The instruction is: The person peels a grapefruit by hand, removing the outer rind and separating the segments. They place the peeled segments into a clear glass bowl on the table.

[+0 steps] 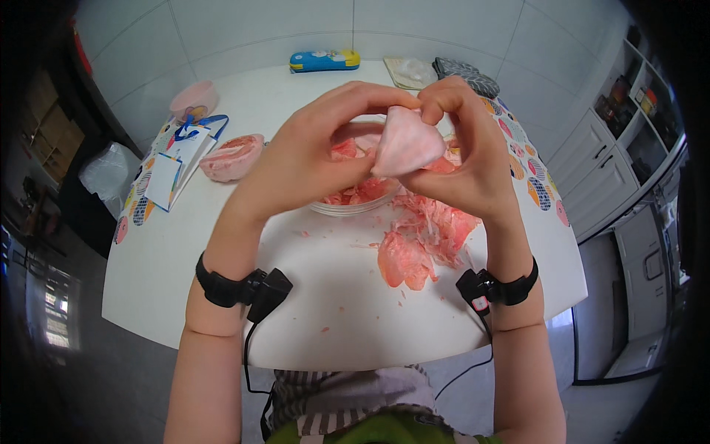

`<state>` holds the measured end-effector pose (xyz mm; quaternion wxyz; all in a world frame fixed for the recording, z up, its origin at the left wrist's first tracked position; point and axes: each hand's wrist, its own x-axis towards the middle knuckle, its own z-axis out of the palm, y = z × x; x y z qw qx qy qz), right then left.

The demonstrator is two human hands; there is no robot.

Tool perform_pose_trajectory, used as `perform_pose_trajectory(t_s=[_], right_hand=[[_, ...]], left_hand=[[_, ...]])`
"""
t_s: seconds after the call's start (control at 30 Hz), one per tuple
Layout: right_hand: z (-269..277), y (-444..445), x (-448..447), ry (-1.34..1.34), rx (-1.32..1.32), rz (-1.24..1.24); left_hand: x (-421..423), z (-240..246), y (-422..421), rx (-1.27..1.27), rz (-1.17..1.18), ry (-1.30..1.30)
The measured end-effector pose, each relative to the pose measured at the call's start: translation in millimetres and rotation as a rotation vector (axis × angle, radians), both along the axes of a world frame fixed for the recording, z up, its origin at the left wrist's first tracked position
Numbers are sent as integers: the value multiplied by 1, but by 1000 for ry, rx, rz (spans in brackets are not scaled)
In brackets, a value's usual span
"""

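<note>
A pale pink pomelo segment (411, 143), apparently in its membrane, is held up between my two hands. My left hand (308, 147) grips its left side with thumb and fingers. My right hand (474, 158) pinches it from the right, its index finger curled at the upper edge. Below and behind them is a round bowl (355, 208) with pink pomelo pulp (355, 194), partly hidden by my hands. Torn membrane scraps (407, 260) lie in a heap on the table beside the bowl. To the left rests a larger peeled pomelo piece (232, 158).
On the white table (344, 333) lie small pulp bits. A paper gift bag (180, 166) and pink plastic bowl (194, 100) stand left. A blue-yellow pencil case (324, 61), a notebook (399, 75) and a dark leaf-patterned fabric item (466, 76) sit along the tiled wall.
</note>
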<state>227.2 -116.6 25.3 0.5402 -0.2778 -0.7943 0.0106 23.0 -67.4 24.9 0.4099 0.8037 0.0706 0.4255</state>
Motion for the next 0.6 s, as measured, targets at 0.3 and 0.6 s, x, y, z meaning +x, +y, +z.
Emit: perform_pose_trajectory(t_s=[0.3, 0.6], right_hand=[[3, -23, -30, -431, 704, -269], [-25, -76, -14, 134, -932, 136]], left_hand=[[-17, 8, -37, -530, -263, 121], [-37, -57, -80, 54, 205, -85]])
